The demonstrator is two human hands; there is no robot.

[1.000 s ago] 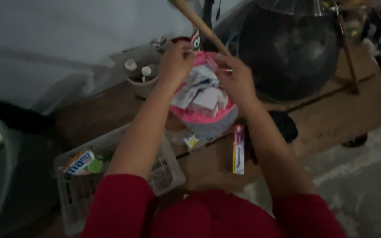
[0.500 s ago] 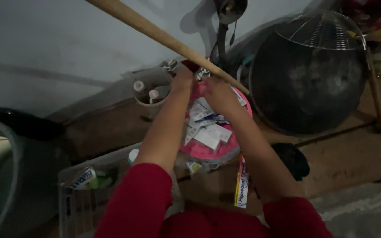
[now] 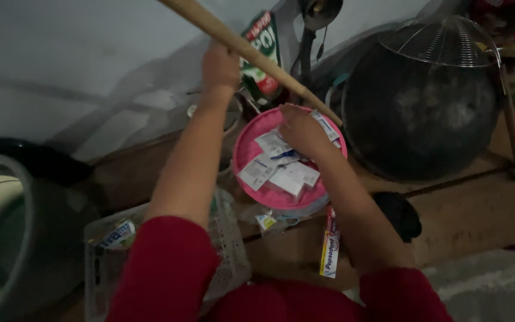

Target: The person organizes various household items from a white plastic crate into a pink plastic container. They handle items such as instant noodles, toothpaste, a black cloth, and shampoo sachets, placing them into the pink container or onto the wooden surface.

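Left hand [image 3: 220,64] closed on a green sachet pack [image 3: 263,50] — right hand [image 3: 301,130], fingers curled, grip unclear, over sachets in the pink bowl [image 3: 247,149].

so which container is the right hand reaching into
The pink bowl of white sachets; the right hand rests inside it, unlike the clear mesh basket lower left.

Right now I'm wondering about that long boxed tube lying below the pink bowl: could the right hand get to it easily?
Probably yes. The right hand rests in the pink bowl among the sachets, and the boxed tube lies just beside that forearm on the wooden shelf, with nothing lying on it.
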